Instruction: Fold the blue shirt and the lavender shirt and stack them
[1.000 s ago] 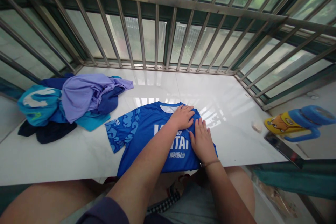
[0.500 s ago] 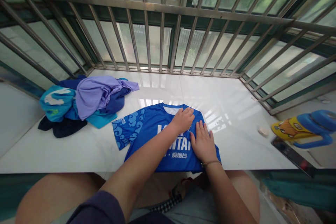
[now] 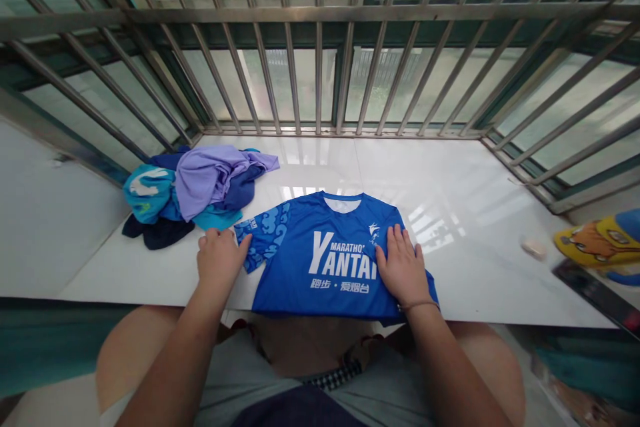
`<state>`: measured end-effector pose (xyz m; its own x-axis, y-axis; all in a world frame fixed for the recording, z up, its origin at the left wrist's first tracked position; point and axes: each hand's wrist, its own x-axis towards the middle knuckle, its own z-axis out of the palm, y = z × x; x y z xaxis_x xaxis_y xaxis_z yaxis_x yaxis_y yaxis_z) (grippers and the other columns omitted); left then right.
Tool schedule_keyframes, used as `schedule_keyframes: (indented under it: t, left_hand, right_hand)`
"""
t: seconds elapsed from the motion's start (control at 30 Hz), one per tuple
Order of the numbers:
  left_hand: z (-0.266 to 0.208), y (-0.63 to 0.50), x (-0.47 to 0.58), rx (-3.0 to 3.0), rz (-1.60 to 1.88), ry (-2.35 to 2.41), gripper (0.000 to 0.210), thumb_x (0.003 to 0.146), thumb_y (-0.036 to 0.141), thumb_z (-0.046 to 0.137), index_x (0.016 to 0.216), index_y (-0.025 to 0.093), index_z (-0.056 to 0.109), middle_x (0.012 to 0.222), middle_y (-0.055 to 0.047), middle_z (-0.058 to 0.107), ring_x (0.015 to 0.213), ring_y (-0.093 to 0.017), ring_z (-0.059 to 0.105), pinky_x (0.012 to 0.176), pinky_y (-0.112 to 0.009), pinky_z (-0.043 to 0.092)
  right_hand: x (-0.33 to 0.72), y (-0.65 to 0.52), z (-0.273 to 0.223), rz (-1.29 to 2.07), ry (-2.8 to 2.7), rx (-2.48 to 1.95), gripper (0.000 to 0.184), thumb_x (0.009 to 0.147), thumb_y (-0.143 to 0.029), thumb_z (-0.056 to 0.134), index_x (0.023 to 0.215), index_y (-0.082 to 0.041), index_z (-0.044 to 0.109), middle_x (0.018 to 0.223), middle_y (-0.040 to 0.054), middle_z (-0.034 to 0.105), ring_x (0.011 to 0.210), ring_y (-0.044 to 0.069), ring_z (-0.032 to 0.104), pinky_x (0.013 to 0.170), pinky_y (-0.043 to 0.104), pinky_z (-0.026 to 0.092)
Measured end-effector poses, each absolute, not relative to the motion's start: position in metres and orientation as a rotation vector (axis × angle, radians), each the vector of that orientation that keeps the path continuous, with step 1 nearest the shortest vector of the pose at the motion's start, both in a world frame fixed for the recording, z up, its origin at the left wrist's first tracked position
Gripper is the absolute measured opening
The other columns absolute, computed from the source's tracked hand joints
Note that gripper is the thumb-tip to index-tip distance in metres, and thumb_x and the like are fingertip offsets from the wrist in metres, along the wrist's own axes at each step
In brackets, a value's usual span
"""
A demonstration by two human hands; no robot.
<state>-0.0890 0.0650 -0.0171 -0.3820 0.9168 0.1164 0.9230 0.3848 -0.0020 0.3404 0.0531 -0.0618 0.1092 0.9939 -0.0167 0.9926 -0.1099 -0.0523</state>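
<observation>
A blue T-shirt (image 3: 300, 240) with white lettering lies front up on the white ledge, its hem at the front edge. Its patterned sleeve (image 3: 270, 230) stretches out to the left. My left hand (image 3: 219, 259) is at the end of that sleeve, fingers curled and thumb closed on the cuff. My right hand (image 3: 403, 265) rests flat on the shirt's right side, fingers extended, covering the end of the lettering and most of the other sleeve area.
A heap of clothes, with a lilac garment (image 3: 205, 180) on top, sits at the left. On the right are a yellow and blue bottle (image 3: 593, 240), a dark phone-like slab (image 3: 595, 293) and a small pale object (image 3: 534, 248). Metal bars (image 3: 320, 80) line the window behind.
My left hand has moved from the collar area, left to the patterned sleeve's cuff, uncovering the lettering. My right hand stays flat on the shirt. The view has shifted slightly.
</observation>
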Motion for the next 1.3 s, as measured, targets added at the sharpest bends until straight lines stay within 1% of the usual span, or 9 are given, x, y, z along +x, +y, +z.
schedule_keyframes:
  t: [0.17,0.23,0.4,0.57,0.67,0.8,0.97,1.13,1.3]
  left_hand:
    - [-0.037,0.072,-0.098,-1.888,-0.225,-2.511,0.037,0.098,0.041,0.054,0.109,0.014,0.077,0.119,-0.022,0.07,0.121,-0.039,0.064,0.111,-0.05,0.051]
    - [-0.032,0.079,-0.092,-1.914,-0.276,-2.538,0.034,0.099,0.037,0.051,0.108,0.015,0.075,0.115,-0.022,0.074,0.119,-0.038,0.068,0.11,-0.049,0.052]
    - [0.003,0.074,-0.059,-2.048,-0.667,-2.481,0.039,0.108,0.042,0.041,0.127,0.016,0.063,0.11,-0.017,0.078,0.102,-0.034,0.077,0.091,-0.044,0.06]
    - [0.038,0.042,-0.031,-2.963,-0.844,-1.904,0.037,0.106,0.048,0.057,0.134,0.028,0.067,0.124,-0.008,0.08,0.114,-0.027,0.077,0.104,-0.042,0.061]
    - [0.037,0.032,-0.037,-2.92,-0.917,-1.993,0.038,0.107,0.05,0.057,0.136,0.029,0.068,0.128,-0.006,0.079,0.118,-0.026,0.075,0.107,-0.042,0.06]
    - [0.005,0.028,-0.063,-2.655,-0.856,-2.142,0.033,0.106,0.046,0.053,0.122,0.024,0.073,0.122,-0.009,0.079,0.117,-0.029,0.074,0.109,-0.046,0.059]
    - [-0.034,0.018,-0.082,-2.685,-0.793,-2.112,0.035,0.099,0.041,0.067,0.128,0.022,0.071,0.13,-0.011,0.076,0.123,-0.031,0.071,0.112,-0.048,0.057]
    - [-0.045,0.014,-0.064,-2.597,-0.748,-2.087,0.036,0.097,0.037,0.074,0.13,0.023,0.07,0.13,-0.011,0.075,0.121,-0.032,0.07,0.108,-0.049,0.057]
    - [-0.046,0.026,-0.048,-2.607,-0.655,-2.016,0.023,0.101,0.025,0.064,0.122,0.024,0.073,0.118,-0.01,0.074,0.113,-0.03,0.07,0.103,-0.046,0.057]
  right_hand:
    - [0.34,0.054,-0.06,0.093,-2.066,-2.318,0.073,0.114,-0.049,0.024,0.175,-0.009,0.033,0.184,0.0131,0.023,0.17,0.031,0.021,0.136,0.059,0.02]
    - [0.339,0.053,-0.059,0.099,-2.055,-2.315,0.073,0.114,-0.049,0.025,0.175,-0.01,0.034,0.183,0.0128,0.024,0.17,0.031,0.021,0.136,0.058,0.02]
    - [0.34,0.053,-0.061,0.105,-2.037,-2.301,0.073,0.113,-0.049,0.028,0.174,-0.01,0.034,0.183,0.0137,0.025,0.17,0.031,0.022,0.136,0.058,0.02]
    - [0.342,0.054,-0.064,0.097,-2.043,-2.285,0.074,0.113,-0.05,0.026,0.174,-0.01,0.035,0.183,0.015,0.025,0.17,0.032,0.022,0.135,0.058,0.021]
    - [0.343,0.054,-0.065,0.093,-2.05,-2.29,0.073,0.113,-0.05,0.026,0.174,-0.01,0.035,0.183,0.0156,0.026,0.17,0.031,0.022,0.135,0.058,0.021]
    - [0.342,0.054,-0.063,0.084,-2.059,-2.298,0.073,0.113,-0.049,0.027,0.174,-0.01,0.036,0.183,0.015,0.025,0.17,0.031,0.022,0.135,0.058,0.022]
    - [0.342,0.054,-0.062,0.078,-2.06,-2.305,0.073,0.113,-0.049,0.027,0.174,-0.009,0.035,0.183,0.0146,0.026,0.17,0.031,0.023,0.135,0.059,0.022]
    - [0.343,0.057,-0.062,0.098,-2.066,-2.313,0.072,0.113,-0.048,0.029,0.174,-0.011,0.036,0.182,0.0165,0.026,0.17,0.033,0.023,0.135,0.06,0.022]
    - [0.328,0.055,-0.043,0.048,-2.121,-2.165,0.059,0.111,-0.041,0.041,0.164,-0.017,0.053,0.179,0.0152,0.035,0.168,0.039,0.025,0.131,0.07,0.025]
